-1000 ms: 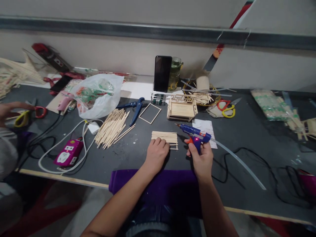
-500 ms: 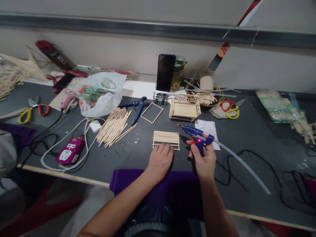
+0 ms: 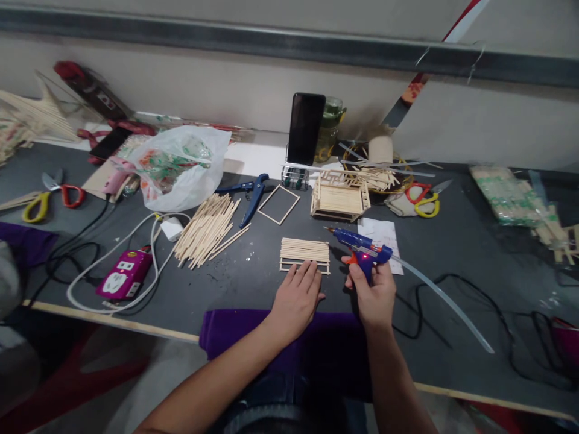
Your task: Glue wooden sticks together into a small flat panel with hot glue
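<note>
Reaching forward with slightly spread, straightened fingers, the left hand (image 3: 295, 301) grasps nothing; its fingertips seem to rest on the near rail of a small panel of sticks (image 3: 305, 249), probably to steady it against the table (image 3: 257, 289). The panel lies flat, directly in front of the person, its sticks side by side and gaps showing along the near edge, likely placed there so both hands can get at it easily.

The right hand (image 3: 376, 295) is wrapped around the handle of a blue glue gun (image 3: 362, 246), index finger by the orange trigger. The nozzle points left, near the panel's right end, which appears to keep the hot tip clear of the gripping hand. A long glue stick (image 3: 446, 307) trails out behind, leaving the front free.

Beyond the panel sit a bare stick frame (image 3: 290, 210) and a box-like stick model (image 3: 340, 202), both within reach. Left of them, loose sticks (image 3: 208, 232) lie heaped beside a blue cutter (image 3: 254, 202), a handy spot for supplies. Farther back, a phone (image 3: 306, 129) stands upright in a wire holder (image 3: 294, 176), seemingly propped for viewing.
</note>
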`<state>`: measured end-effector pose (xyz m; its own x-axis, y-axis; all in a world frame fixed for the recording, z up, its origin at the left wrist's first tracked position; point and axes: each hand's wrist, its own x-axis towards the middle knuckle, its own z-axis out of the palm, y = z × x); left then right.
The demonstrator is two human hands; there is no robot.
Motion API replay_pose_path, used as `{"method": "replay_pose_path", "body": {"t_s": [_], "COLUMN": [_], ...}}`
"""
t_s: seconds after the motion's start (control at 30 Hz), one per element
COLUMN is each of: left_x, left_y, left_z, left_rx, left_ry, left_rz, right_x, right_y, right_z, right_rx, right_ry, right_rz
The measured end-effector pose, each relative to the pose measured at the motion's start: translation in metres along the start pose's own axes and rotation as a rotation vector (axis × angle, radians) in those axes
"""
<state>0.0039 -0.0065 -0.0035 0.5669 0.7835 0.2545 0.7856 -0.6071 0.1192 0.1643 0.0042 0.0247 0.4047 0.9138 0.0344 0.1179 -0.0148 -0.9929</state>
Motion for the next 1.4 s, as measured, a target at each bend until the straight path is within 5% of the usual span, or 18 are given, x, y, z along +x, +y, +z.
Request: {"method": "replay_pose_path", "body": {"t_s": [0.4, 0.97, 1.4], "left_x": [0.001, 0.002, 0.001], "left_y": [0.001, 0.001, 0.004], "left_z": [-0.013, -0.01, -0.008], "left_rx": [-0.004, -0.025, -0.012], "left_ry": [0.0, -0.051, 0.016], "left_rz": [-0.029, -0.067, -0.033], "right_x": [0.001, 0.001, 0.001], "right_y": [0.002, 0.004, 0.005], "right_z": [0.0, 0.0, -0.001], "right_rx": [0.003, 0.013, -0.012], "right_ry": [-0.007, -0.003, -0.002], "right_rz": [0.005, 0.037, 0.02]}}
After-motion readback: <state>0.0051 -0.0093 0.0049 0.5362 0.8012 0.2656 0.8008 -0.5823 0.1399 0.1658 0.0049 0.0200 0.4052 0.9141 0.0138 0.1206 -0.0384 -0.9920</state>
